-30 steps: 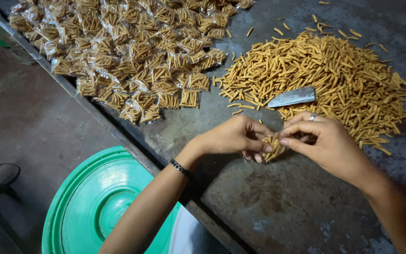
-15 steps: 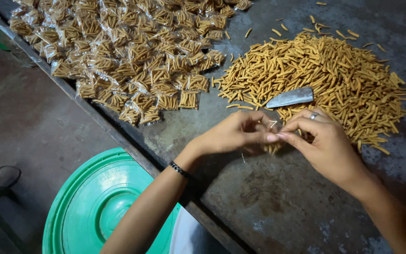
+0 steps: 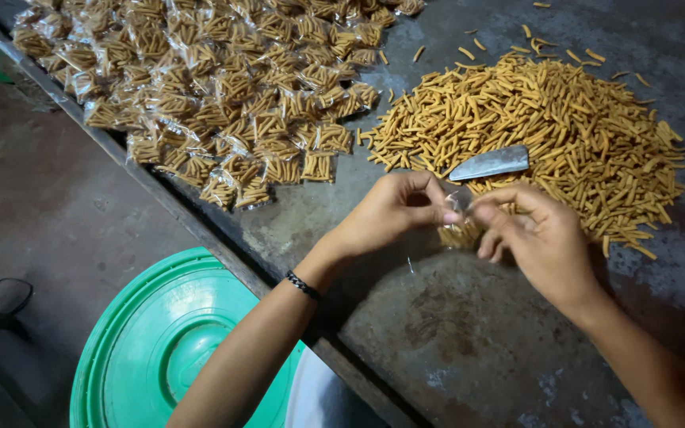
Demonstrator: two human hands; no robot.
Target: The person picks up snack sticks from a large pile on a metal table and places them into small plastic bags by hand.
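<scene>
left hand [image 3: 390,212]: ours, over the middle of the bench [image 3: 477,333], fingers pinched shut on the top of a small clear packet [image 3: 460,226]; black bracelet [image 3: 303,285] on the wrist.
right hand [image 3: 537,238]: ours, just beside the left one, fingertips meeting it at the packet mouth, thumb and forefinger closed on the same plastic.
small clear packet: held between both hands, just above the bench surface, partly filled with yellow-brown snack sticks; lower part hidden by the right fingers, so we cannot tell whether it touches the bench.
loose snack sticks [image 3: 549,119]: big heap toward the far right part of the bench, right behind the hands; a few strays scattered around it.
knife blade [image 3: 489,164]: flat metal, lying on the near side of the heap, just beyond the fingertips, apart from them.
filled packets [image 3: 216,87]: large pile along the far left part of the bench, reaching the left edge; well apart from the hands.
bench: dark, stained, worn metal-like top; left edge runs diagonally.
green plastic lid [image 3: 160,341]: round, below the bench's left edge, on the floor [image 3: 49,206] side, under our left forearm.
floor: dull grey-brown concrete.
</scene>
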